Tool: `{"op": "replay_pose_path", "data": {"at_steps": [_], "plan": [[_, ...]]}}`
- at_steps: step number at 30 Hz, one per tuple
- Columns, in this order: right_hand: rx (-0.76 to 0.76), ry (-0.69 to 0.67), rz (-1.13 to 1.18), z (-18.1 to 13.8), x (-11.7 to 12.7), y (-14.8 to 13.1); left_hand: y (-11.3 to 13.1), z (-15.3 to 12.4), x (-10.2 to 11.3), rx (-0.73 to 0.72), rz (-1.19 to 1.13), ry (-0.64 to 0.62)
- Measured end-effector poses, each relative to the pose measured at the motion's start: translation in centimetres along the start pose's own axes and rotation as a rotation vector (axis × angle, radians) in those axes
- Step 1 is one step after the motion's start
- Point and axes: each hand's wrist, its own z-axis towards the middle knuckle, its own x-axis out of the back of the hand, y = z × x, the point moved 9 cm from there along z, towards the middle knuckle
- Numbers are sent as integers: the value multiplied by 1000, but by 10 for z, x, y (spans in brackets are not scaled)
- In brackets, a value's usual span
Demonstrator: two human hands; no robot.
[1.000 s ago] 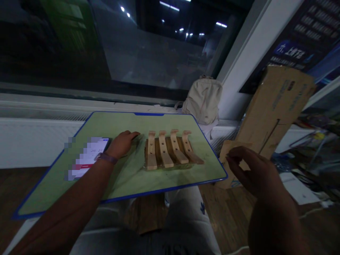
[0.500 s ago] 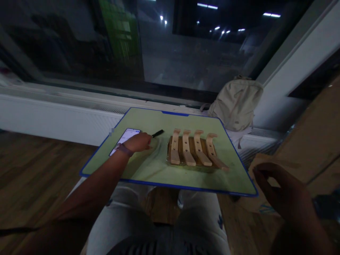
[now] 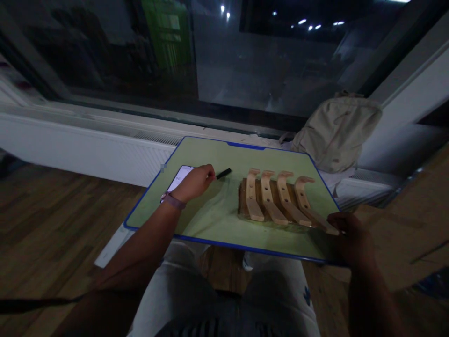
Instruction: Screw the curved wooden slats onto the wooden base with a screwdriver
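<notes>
My left hand [image 3: 197,181], with a band at its wrist, reaches over the phone [image 3: 177,178]. Its fingers pinch at the near end of a slim black tool [image 3: 224,173], whose exact kind I cannot make out. Several curved, pale wooden hooks [image 3: 255,196] with drilled holes lie side by side across a brown, shiny block [image 3: 242,200]. At the right edge of the board, my right hand [image 3: 351,236] has its fingers closed at the lower end of the rightmost wooden hook [image 3: 315,217]. Shadow partly hides those fingers.
A pale green board [image 3: 210,220] with a blue rim carries these things above my knees. A beige backpack [image 3: 338,131] leans at the window's right corner. Behind the board runs a white radiator [image 3: 87,150]; a cardboard box [image 3: 382,234] stands at right.
My right hand has come in from beyond the board's right edge to the rightmost hook's lower end. My left hand stays by the black tool. The view has shifted left.
</notes>
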Motion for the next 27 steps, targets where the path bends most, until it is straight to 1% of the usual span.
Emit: {"op": "replay_pose_path", "data": {"at_steps": [5,9,13,19,22,25,27], "plan": [[-105,9,17,1,-7,3,-4,0,4,5,-63,58],[-95,-36,47,1,-12,11,-5,0,5,-11,-93,66],[-51,16,61,3,-10,20,-5,-1,4,-33,-115,54],[-94,1,55,5,-14,27,-2,-6,8,-47,-143,48],[-83,0,41,4,-13,27,-2,-9,18,-49,-221,100],[-35,-18,0,3,-13,22,-5,-12,29,-32,-334,188],[-40,-19,-15,3,-12,20,-6,-13,33,-21,-389,235]]}}
